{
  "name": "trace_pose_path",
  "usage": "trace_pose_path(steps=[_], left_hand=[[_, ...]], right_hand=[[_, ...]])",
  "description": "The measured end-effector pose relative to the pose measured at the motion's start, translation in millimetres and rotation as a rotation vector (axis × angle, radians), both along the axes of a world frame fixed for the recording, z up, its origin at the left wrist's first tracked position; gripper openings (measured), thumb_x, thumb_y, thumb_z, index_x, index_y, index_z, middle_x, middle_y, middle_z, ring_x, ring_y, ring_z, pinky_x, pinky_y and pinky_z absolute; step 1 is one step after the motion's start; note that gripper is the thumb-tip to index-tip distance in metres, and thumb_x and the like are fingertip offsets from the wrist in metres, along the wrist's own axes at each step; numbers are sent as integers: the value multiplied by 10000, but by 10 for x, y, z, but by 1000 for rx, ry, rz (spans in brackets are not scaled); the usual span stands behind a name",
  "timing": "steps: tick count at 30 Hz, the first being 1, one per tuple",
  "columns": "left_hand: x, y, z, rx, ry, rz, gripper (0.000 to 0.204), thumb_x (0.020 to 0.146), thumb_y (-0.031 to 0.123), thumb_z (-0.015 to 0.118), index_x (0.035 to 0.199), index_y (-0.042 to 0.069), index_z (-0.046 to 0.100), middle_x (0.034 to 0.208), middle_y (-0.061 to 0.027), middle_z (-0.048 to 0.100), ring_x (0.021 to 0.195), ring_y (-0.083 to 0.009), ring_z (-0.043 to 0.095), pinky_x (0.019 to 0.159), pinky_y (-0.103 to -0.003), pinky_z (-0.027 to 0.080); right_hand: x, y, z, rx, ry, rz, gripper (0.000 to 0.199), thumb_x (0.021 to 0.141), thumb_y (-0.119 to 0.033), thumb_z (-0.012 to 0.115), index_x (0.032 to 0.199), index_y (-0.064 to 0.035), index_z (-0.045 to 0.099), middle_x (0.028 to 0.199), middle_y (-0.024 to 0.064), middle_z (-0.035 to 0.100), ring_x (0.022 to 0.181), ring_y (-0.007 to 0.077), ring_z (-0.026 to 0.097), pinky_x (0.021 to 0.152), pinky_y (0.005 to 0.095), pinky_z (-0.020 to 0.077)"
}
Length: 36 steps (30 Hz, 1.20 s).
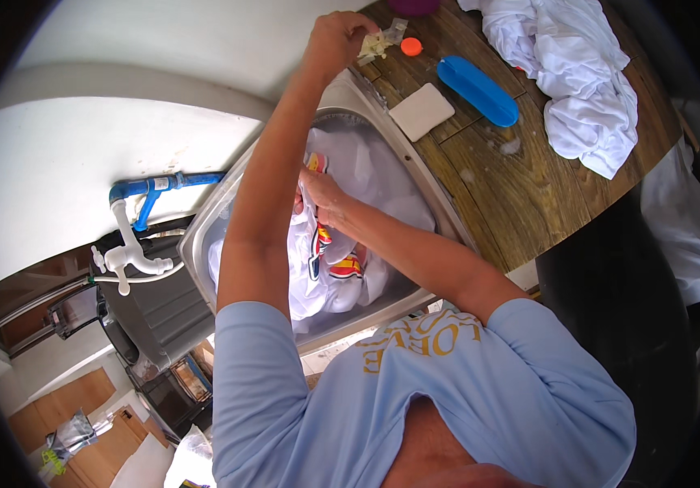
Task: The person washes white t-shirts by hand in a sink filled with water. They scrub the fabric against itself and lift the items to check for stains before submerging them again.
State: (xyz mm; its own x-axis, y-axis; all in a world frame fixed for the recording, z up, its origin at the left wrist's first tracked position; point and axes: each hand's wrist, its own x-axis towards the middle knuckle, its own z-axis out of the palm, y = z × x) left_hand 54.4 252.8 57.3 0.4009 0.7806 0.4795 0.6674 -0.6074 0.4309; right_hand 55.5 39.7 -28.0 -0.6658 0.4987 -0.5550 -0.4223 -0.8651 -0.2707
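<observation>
I note my left hand (pixel 335 39) stretched beyond the sink (pixel 204 236), fingers pinched on a pale scrap (pixel 374 46). My right hand (pixel 320 193) grips white cloth (pixel 366 175) inside the sink.

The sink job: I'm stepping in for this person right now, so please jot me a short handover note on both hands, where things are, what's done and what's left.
Left hand: raised over the back edge of the wooden counter, its grip closed on a small yellowish scrap.
Right hand: down in the metal sink, gripping the white printed garment.
Nearby on the counter: orange cap, white square block, blue oblong brush, a pile of white cloth and some suds.
Done: garment is in the sink.
Left: cannot tell how far the washing has got; the pile on the counter lies untouched.
</observation>
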Motion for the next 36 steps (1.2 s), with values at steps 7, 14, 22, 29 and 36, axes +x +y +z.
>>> trace_pose_path(steps=[7, 14, 22, 29, 36], left_hand=[[-650, -1079, 363, -434, -201, 241, 269, 849, 287, 601, 878, 25, 655, 743, -56, 643, 692, -140, 574, 656, -278, 457], [-1280, -2851, -15, -835, -485, 344, 273, 842, 288, 641, 806, 18, 637, 753, 1, 589, 691, -84, 522, 651, -241, 416], [-1338, -2986, -110, -513, -1033, 405, 194, 808, 135, 676, 660, 45, 586, 639, 53, 533, 615, -26, 439, 529, -201, 327], [-118, -2777, -573, 115, -497, 691, 47, 722, 62, 631, 706, 18, 636, 598, -74, 580, 560, -161, 557, 595, -302, 451], [-578, -2599, -817, -118, -203, 688, 174, 759, 133, 635, 655, 1, 593, 566, -176, 574, 499, -250, 602, 508, -306, 492]], right_hand=[[151, 118, 90, 18, 90, -10, 398, 841, -465, 595, 880, -97, 448, 603, 34, 473, 498, 141, 470, 467, 281, 423], [132, 158, 130, 187, 109, -26, 342, 881, -407, 564, 855, -79, 467, 588, 56, 491, 507, 174, 494, 491, 314, 445], [123, -155, 203, -55, 149, -86, 309, 850, -379, 618, 765, -120, 472, 645, 12, 484, 642, 162, 516, 643, 309, 479], [88, -238, -141, 409, 77, 28, 249, 906, -381, 524, 841, -141, 545, 736, -17, 499, 723, 99, 511, 627, 277, 425], [-6, -363, -384, 814, -235, -115, 182, 917, -300, 503, 939, -129, 558, 849, 1, 540, 823, 103, 533, 703, 310, 457]])
